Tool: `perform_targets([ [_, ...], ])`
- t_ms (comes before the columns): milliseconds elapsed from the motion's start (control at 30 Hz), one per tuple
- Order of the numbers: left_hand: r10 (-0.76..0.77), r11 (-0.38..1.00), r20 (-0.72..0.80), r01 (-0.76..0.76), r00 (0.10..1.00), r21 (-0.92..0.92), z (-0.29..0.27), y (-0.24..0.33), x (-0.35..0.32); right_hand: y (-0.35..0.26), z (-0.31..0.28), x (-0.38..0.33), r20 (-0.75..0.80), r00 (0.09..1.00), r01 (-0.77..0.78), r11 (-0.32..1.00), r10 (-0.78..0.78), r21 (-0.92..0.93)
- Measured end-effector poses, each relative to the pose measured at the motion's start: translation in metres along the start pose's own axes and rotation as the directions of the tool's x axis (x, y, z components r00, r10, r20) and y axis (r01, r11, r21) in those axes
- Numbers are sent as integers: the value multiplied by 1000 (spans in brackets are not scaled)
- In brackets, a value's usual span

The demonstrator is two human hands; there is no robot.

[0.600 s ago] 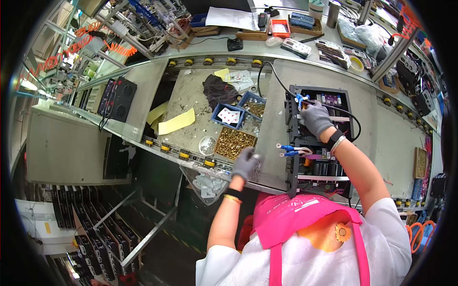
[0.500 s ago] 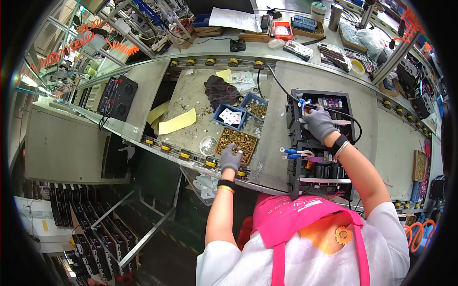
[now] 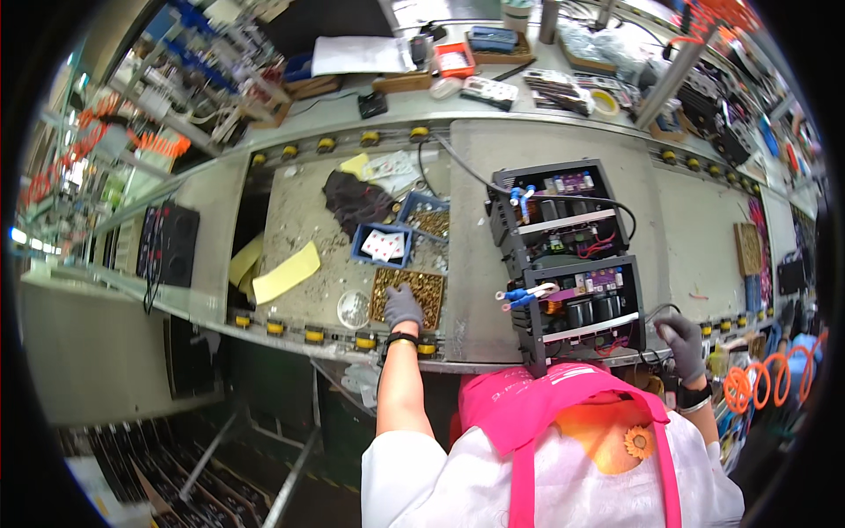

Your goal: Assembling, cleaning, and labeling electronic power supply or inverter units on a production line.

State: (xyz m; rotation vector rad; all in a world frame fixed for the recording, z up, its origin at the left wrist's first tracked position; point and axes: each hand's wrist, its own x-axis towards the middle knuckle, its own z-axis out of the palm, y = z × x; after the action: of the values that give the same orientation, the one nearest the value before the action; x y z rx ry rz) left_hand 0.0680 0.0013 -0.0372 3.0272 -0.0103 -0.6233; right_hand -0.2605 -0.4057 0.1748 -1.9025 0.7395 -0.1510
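Observation:
My left hand (image 3: 403,308), in a grey glove, reaches into a shallow box (image 3: 431,324) of small brass-coloured fasteners. Its fingers are bent together among the pieces; anything between them is hidden. My right hand (image 3: 682,348), also gloved, is beside the front right corner of the nearer black-cased electronic unit (image 3: 585,304). Its fingers are curled near a thin black cord (image 3: 664,308); what they hold does not show. Directly behind stands a second open unit (image 3: 563,211). Blue-sleeved cable lugs (image 3: 521,297) stick out from the nearer unit's left side.
A blue bin with playing cards (image 3: 383,245), another blue bin of fasteners (image 3: 429,218) and a round white dish (image 3: 353,309) surround the box. A dark cloth (image 3: 354,201) and yellow paper (image 3: 287,274) lie left. An orange coiled hose (image 3: 766,378) hangs at the right.
My right hand has left the rear unit's blue lugs and come down to the front right. My left hand has stayed at the fastener box, its fingers now deeper in it. The view has shifted.

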Motion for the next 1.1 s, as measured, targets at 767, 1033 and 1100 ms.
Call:
perform_targets([
  [767,215,-784,263,327,940,-527,-13,-36,-18,289,-150,-114,-826,555,87,980,99,176],
  [1033,104,-817,257,230,961,-529,-3,-33,-24,311,-145,-102,-799,588,29,983,128,179],
  [1100,45,-771,227,178,973,-611,5,-33,-22,312,-142,-102,-776,618,53,978,125,199],
])
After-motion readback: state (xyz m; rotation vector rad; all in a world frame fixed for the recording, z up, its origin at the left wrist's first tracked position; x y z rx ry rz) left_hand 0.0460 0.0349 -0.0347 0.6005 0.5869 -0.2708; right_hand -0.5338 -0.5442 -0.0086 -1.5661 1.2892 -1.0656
